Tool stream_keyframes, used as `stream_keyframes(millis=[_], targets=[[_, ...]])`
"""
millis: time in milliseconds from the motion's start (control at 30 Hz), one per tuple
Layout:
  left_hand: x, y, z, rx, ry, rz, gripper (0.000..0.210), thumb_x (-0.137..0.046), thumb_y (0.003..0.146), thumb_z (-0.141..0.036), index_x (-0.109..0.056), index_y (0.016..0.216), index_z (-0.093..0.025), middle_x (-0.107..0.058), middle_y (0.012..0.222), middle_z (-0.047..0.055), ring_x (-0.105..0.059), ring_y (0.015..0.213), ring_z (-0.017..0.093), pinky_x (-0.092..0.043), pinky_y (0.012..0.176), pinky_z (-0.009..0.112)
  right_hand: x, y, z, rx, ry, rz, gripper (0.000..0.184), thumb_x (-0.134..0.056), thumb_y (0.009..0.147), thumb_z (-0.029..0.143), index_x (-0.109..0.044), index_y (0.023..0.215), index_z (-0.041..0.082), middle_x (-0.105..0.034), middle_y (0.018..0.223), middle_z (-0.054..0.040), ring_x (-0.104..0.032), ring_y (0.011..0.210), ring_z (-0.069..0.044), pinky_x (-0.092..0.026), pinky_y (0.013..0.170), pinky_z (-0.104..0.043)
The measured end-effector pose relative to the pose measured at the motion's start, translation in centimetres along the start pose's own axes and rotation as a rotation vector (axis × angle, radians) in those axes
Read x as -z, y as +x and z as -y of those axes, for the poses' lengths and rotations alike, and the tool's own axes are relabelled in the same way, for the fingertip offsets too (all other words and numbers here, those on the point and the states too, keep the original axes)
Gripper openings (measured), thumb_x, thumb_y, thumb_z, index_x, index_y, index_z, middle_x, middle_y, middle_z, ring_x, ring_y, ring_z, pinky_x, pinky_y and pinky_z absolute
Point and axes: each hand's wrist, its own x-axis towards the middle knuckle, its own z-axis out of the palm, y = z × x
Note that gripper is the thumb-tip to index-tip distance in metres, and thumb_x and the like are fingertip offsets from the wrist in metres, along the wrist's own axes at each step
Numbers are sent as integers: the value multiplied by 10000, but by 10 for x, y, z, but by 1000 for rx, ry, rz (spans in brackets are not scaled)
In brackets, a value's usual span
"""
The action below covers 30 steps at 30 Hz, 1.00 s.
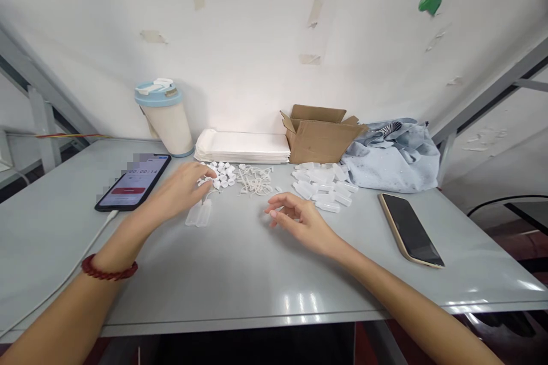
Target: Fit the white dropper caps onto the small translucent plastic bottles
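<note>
My left hand (182,188) reaches to the left edge of a pile of small white caps (225,174). Its thumb and forefinger are apart, and I see nothing held between them. Just below that hand lie a couple of translucent plastic tubes (200,214), with a bit of white cord at their top. Over the middle of the table, my right hand (302,219) has loosely bent fingers, spread and holding nothing visible. Beyond it is a heap of thin white cords (256,179). To its right lies a pile of translucent small bottles (321,185).
Along the wall stand a cream tumbler (166,120) with a blue lid, a stack of white packets (244,147), an open cardboard box (321,140) and a light blue cloth (391,159). A plugged-in phone (135,182) lies left, another phone (411,231) right.
</note>
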Motion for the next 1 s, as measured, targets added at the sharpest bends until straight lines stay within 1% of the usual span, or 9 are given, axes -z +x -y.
stream_keyframes(millis=[33, 133, 300, 467, 600, 733, 800, 867, 1000], targets=[[-5, 2, 2, -30, 22, -38, 327, -384, 860, -379, -627, 966, -187, -633, 988, 84, -549, 1007, 268, -436, 866, 376, 2, 1, 0, 9, -19, -13, 217, -536, 878, 326, -550, 1046, 190, -675, 991, -69, -665, 726, -150, -488, 633, -292], [-19, 5, 5, -79, 44, -55, 333, -365, 846, -299, -653, 976, -193, -632, 952, 89, -551, 992, 264, -440, 870, 383, 10, 4, -1, 37, -75, -69, 195, -529, 882, 315, -550, 1038, 199, -679, 973, -58, -675, 739, -155, -484, 630, -287], [-25, 8, 2, -92, 40, -49, 353, -361, 812, -247, -678, 959, -202, -642, 916, 93, -568, 939, 260, -459, 839, 371, 20, 10, -4, 46, -112, -163, 188, -531, 882, 329, -559, 1009, 192, -675, 952, -58, -678, 730, -162, -485, 635, -294], [-24, 11, 0, -43, 48, -9, 329, -376, 813, -284, -674, 919, -194, -658, 913, 91, -582, 923, 261, -459, 813, 366, 20, 10, -4, 56, -136, -175, 191, -529, 884, 329, -564, 1013, 192, -677, 956, -60, -675, 736, -166, -488, 645, -302], [-24, 13, 3, 33, 66, -15, 295, -390, 814, -308, -654, 884, -195, -672, 916, 80, -603, 891, 247, -458, 799, 346, 19, 8, -2, 63, -166, -157, 188, -517, 888, 329, -567, 1015, 201, -684, 959, -60, -673, 742, -168, -489, 644, -307], [-22, 13, 0, 119, 57, -85, 302, -409, 833, -335, -640, 948, -179, -657, 936, 82, -607, 857, 235, -459, 790, 347, 19, 7, -1, 72, -204, -166, 188, -507, 884, 323, -566, 1015, 202, -685, 947, -61, -666, 766, -181, -492, 646, -315], [-21, 12, -5, 124, 30, -141, 303, -412, 844, -340, -638, 960, -174, -649, 939, 83, -600, 862, 234, -460, 795, 352, 20, 8, 0, 79, -223, -173, 181, -500, 884, 318, -565, 1008, 203, -681, 944, -61, -660, 769, -182, -494, 643, -315], [-22, 10, -14, 53, -17, -167, 297, -404, 860, -327, -639, 950, -169, -643, 961, 89, -586, 898, 236, -462, 805, 352, 21, 8, -2, 99, -257, -180, 161, -493, 886, 303, -567, 989, 203, -675, 939, -59, -653, 752, -176, -494, 629, -308], [-32, 5, -32, -223, -63, -130, 268, -386, 887, -246, -641, 935, -177, -640, 1026, 91, -540, 998, 248, -450, 867, 395, 24, 11, -10, 180, -427, -206, 131, -479, 890, 250, -574, 966, 201, -670, 939, -66, -639, 758, -180, -490, 625, -308]])
